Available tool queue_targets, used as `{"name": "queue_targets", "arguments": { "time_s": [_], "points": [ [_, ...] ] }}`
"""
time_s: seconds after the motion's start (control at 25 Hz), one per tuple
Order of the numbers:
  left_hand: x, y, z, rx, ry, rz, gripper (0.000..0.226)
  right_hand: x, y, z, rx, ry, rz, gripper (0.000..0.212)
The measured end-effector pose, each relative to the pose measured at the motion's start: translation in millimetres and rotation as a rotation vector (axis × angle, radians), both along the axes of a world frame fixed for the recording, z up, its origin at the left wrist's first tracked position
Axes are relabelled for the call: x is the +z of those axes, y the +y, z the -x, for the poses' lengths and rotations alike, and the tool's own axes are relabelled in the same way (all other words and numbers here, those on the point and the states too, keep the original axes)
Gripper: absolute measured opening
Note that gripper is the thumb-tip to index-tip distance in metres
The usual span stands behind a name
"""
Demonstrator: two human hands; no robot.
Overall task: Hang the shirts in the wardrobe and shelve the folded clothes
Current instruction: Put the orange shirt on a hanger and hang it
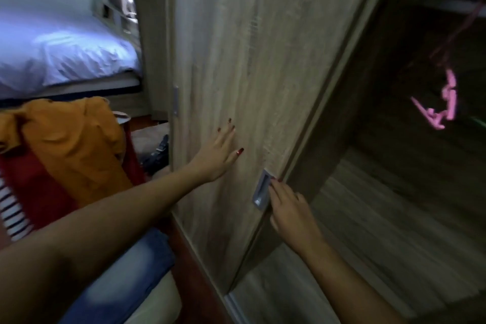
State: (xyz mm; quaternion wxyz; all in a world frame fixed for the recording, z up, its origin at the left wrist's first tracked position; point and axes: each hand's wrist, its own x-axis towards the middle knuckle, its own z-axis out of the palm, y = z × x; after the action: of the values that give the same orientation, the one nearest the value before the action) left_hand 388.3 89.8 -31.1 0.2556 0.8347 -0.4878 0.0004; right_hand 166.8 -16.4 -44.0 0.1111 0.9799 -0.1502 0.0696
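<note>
A wooden sliding wardrobe door (pixel 252 60) fills the middle of the head view. My left hand (pixel 219 152) lies flat on its face, fingers straight. My right hand (pixel 286 205) is at the door's right edge, its fingertips at the grey recessed handle (pixel 260 189). To the right the wardrobe stands open and dark, with a wooden shelf (pixel 381 218) and pink hangers (pixel 441 102) on a rail. An orange shirt (pixel 71 139), a red garment (pixel 31 179) and a striped garment (pixel 13 216) are piled at the left. Folded jeans (pixel 123 276) lie at the bottom left.
A bed with a pale sheet (pixel 65 55) stands at the far left, behind the clothes. A dark bag (pixel 157 155) lies on the floor by the wardrobe's left corner. A second recessed handle (pixel 175 100) sits on the door's left edge.
</note>
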Motion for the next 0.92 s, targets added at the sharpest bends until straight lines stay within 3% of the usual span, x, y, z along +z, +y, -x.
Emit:
{"name": "queue_targets", "arguments": {
  "time_s": [0.12,0.2,0.44,0.68,0.84,0.92],
  "points": [
    [-39,61,-8,0.111,0.088,-0.107,0.073,-16,28,-28,0.083,-0.132,-0.235,0.046],
    [-55,112,-20,0.247,0.211,-0.089,0.061,-24,54,-58,0.165,-0.156,-0.376,0.043],
    [-56,258,-113,0.635,0.275,0.13,0.035,-17,136,-181,0.313,-0.123,-0.732,0.037],
    [-34,344,-248,1.012,0.066,0.293,0.035,-3,204,-328,0.334,-0.024,-0.908,0.032],
    [-38,349,-310,0.851,0.129,0.198,0.03,0,234,-396,0.27,-0.067,-0.973,0.032],
    [-41,347,-318,0.777,0.112,0.317,0.027,-3,242,-418,0.253,-0.078,-0.996,0.03]
  ]
}}
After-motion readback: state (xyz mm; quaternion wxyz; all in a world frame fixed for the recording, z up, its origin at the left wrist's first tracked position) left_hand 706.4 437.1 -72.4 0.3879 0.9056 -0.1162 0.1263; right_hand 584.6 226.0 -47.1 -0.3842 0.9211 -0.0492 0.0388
